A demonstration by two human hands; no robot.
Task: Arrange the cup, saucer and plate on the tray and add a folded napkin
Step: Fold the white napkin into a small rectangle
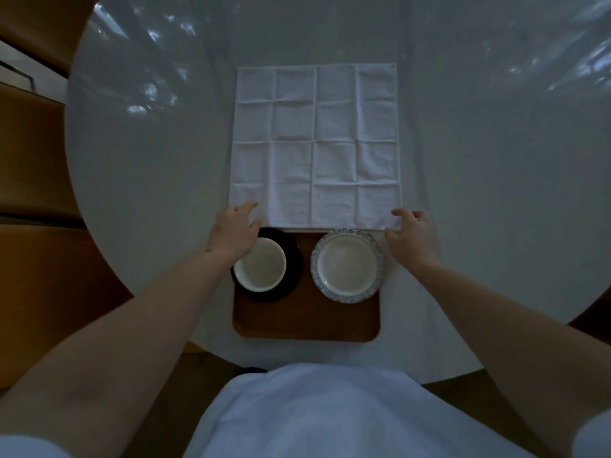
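Note:
A brown wooden tray (305, 322) lies near the table's front edge. On its left a white cup (260, 265) stands on a black saucer (292, 259). On its right sits a white plate with a scalloped rim (347, 266). A white napkin (315, 143) lies spread flat and creased beyond the tray, its near edge overlapping the tray's far rim. My left hand (235, 231) rests on the napkin's near left corner, fingers apart. My right hand (413, 238) touches the near right corner, fingers curled at the cloth's edge; whether it pinches the cloth I cannot tell.
The round table (148, 193) is covered by a pale grey cloth with glossy reflections at the back. Wooden floor and furniture (33, 180) show at the left. My white-clothed torso (330, 411) fills the bottom of the view.

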